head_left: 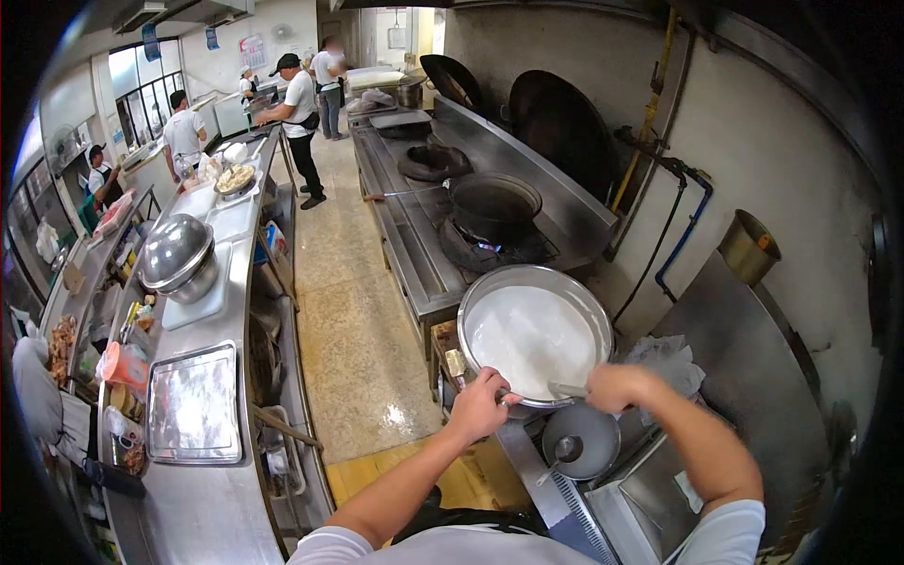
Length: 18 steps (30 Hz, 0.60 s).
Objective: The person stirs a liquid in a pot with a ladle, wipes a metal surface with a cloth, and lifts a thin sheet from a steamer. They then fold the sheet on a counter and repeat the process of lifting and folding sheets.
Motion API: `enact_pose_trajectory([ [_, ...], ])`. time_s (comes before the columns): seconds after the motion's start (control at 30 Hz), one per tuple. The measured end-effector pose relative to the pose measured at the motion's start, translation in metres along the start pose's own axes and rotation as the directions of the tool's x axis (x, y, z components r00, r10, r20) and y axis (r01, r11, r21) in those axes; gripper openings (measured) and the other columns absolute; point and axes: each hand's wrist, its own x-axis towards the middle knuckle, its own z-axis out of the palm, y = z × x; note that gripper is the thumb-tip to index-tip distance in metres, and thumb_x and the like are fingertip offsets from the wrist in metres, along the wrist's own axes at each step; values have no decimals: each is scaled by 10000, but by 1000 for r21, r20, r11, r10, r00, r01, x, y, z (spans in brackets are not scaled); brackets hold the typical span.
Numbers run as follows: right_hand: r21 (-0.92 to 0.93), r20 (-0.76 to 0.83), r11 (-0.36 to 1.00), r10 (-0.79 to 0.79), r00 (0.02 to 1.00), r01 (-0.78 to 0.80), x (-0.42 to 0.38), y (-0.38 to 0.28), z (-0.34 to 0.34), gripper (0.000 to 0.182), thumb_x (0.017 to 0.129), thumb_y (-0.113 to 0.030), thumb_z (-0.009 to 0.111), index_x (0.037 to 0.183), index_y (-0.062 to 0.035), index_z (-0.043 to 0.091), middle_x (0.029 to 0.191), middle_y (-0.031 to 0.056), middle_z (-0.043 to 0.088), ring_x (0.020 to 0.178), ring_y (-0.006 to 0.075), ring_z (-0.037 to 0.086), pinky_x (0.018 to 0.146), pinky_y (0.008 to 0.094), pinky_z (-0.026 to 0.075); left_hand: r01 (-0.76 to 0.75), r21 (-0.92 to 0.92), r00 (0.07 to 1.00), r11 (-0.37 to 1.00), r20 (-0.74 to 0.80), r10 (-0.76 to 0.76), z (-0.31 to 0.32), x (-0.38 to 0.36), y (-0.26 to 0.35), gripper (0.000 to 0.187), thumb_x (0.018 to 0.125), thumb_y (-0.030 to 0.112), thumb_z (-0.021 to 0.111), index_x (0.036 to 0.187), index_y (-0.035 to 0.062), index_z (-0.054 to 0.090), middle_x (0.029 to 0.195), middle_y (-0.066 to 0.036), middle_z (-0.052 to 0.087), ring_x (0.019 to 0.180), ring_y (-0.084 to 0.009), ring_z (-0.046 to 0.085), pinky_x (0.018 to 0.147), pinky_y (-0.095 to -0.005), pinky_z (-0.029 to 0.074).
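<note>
A large stainless steel bowl (604,325) stands in front of me, filled with white liquid (532,330). My left hand (480,407) is closed on the bowl's near-left rim. At the near-right rim, my right hand (617,387) is closed round a metal utensil (567,389) whose end reaches into the liquid. What kind of utensil it is cannot be made out, as its lower end is hidden. Just below the bowl is a grey pan (598,455) with a ladle (568,449) lying in it.
Beyond the bowl, a wok (494,209) sits over a lit burner (490,247) on the steel stove. Crumpled plastic (673,363) lies at the right. A steel counter with a tray (195,405) and a domed lid (176,250) runs along the left. Several people work farther back.
</note>
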Motion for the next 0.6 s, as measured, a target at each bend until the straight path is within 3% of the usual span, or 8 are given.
enact_pose_trajectory([
  [0.07,115,-199,990,107,974,-85,5,-23,30,245,903,-76,546,917,47,757,931,267,753,821,431,756,720,512,604,3,-7,1000,1000,0,-3,1,0,-1,300,930,299,771,1094,60,695,1239,-131,628,1104,-394,667,922,-486,542],
  [0.1,107,-314,993,79,946,-47,3,-32,40,259,909,-90,566,1017,63,744,955,273,748,848,410,772,715,495,621,4,-9,1000,1000,2,-4,1,0,-1,299,929,298,771,1094,60,695,1239,-132,628,1103,-395,667,921,-485,542],
  [0.2,-30,-572,984,129,810,-178,11,-49,71,319,900,-111,636,1137,94,694,941,224,747,885,321,786,710,412,650,-2,-14,1000,1000,-1,2,0,0,0,300,926,296,775,1093,61,695,1236,-134,629,1101,-394,668,919,-482,543],
  [0.23,-71,-581,971,145,801,-227,18,-47,79,398,912,-141,645,1236,89,647,907,189,734,858,279,787,681,350,648,-5,-16,1000,1000,-4,5,0,-1,1,300,924,296,776,1093,61,695,1235,-135,629,1101,-394,668,919,-482,543],
  [0.33,-99,-606,953,171,777,-286,28,-30,95,392,889,-143,667,1214,75,682,926,165,741,890,281,785,719,364,650,-11,-13,1000,1000,-6,11,0,-2,1,302,930,304,771,1095,62,696,1231,-138,632,1101,-393,669,919,-483,542],
  [0.43,-106,-520,961,166,838,-256,12,-14,82,337,888,-117,659,1170,54,729,988,194,758,965,328,777,789,420,645,5,0,1000,1000,-8,-5,-2,-3,4,311,940,324,760,1099,63,698,1240,-136,633,1108,-395,669,924,-482,542],
  [0.53,34,-258,972,235,937,-234,-6,6,45,298,874,-84,661,1132,29,758,1108,229,757,1051,376,754,856,472,625,2,1,1000,1000,11,-2,-3,-2,2,322,948,341,751,1107,65,702,1257,-135,630,1120,-396,667,932,-482,542],
  [0.6,41,-121,969,245,962,-242,-16,11,16,237,834,-65,662,1014,35,781,1067,270,754,978,383,765,800,489,613,13,4,1000,1000,13,-13,-4,-1,3,329,949,347,750,1112,66,704,1262,-134,629,1126,-398,665,936,-483,542],
])
